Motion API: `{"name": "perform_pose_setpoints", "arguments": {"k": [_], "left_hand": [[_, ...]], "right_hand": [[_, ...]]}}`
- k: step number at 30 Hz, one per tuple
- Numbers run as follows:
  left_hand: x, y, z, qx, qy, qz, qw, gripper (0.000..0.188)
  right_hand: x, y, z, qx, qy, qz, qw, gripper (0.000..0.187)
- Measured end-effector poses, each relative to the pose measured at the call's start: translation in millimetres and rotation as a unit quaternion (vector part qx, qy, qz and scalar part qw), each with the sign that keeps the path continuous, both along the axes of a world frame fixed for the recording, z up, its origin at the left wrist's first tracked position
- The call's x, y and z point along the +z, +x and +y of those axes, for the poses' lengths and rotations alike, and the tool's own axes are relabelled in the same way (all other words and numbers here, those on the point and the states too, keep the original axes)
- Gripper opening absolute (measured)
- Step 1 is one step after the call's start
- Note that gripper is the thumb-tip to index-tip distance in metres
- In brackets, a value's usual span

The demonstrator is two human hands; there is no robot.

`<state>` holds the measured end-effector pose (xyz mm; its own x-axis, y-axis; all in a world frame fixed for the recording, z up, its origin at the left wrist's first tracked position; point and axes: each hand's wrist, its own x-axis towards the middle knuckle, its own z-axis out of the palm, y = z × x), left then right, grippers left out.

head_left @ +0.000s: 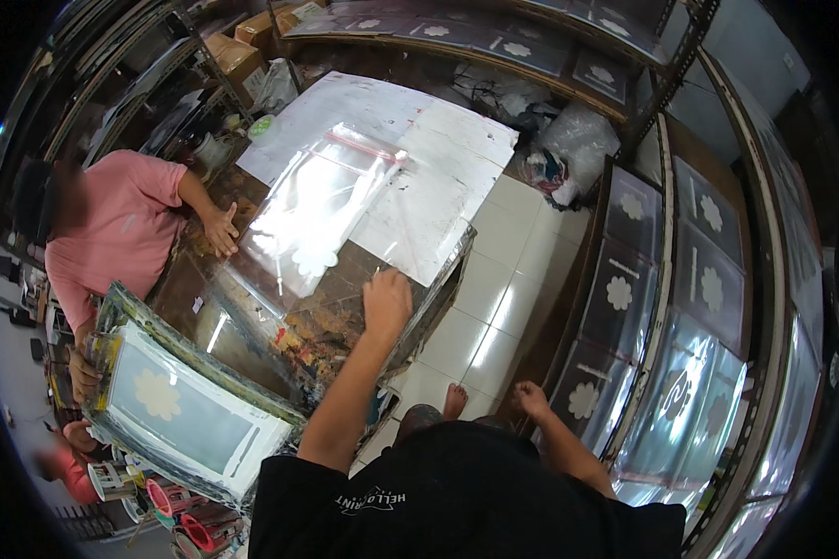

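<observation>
At the near right edge of the stained worktable [345, 321], my left hand [388, 303] hovers or rests; I cannot tell from above whether it touches the surface. That forearm reaches up and slightly rightward from my black sleeve, the elbow low, the back of the hand toward me. I have its fingers loosely curled, about half closed. Something small and pale shows at the fingertips, too small for me to name, so I cannot say whether I hold anything there.

Just beyond and to the left lies the clear plastic bag [312, 214] with a red strip near its far end and a white flower print [317, 261] near its close end. It lies flat, partly over a white board [457, 140], and glares under the light.

My right arm hangs bent at my side, its hand [531, 401] well away from the worktable, fingers curled inward with nothing I can make out in them. It is nearest the flat flower-printed bags [619, 293] on the rack. Across to my left, a co-worker's spread hand [221, 231] is near the bag, beside the tilted printing screen [172, 396].
</observation>
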<state>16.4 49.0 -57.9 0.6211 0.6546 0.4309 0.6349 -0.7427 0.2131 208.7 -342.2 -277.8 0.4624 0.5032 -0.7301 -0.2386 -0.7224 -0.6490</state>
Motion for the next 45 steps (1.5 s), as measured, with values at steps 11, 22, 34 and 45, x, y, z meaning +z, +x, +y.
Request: {"name": "perform_pose_setpoints", "arguments": {"k": [11, 22, 34, 45], "left_hand": [[25.0, -37.1, -79.9, -0.186, -0.013, -0.002, 0.983, 0.021], [39.9, -136.9, -240.4, -0.418, -0.097, -0.034, 0.902, 0.035], [-17.1, -270.9, -335.5, -0.508, -0.331, 0.164, 0.778, 0.034], [-153.2, -389.3, -348.0, -0.385, -0.42, 0.373, 0.733, 0.024]], "right_hand": [[186.8, -65.4, 149.0, -0.137, 0.301, 0.195, 0.923, 0.047], [224.4, -147.8, 61.8, -0.225, 0.349, 0.07, 0.907, 0.031], [119.5, -251.5, -182.0, -0.547, 0.224, -0.014, 0.807, 0.031], [-29.4, -365.8, -368.5, -0.761, 0.201, -0.083, 0.611, 0.035]]}}
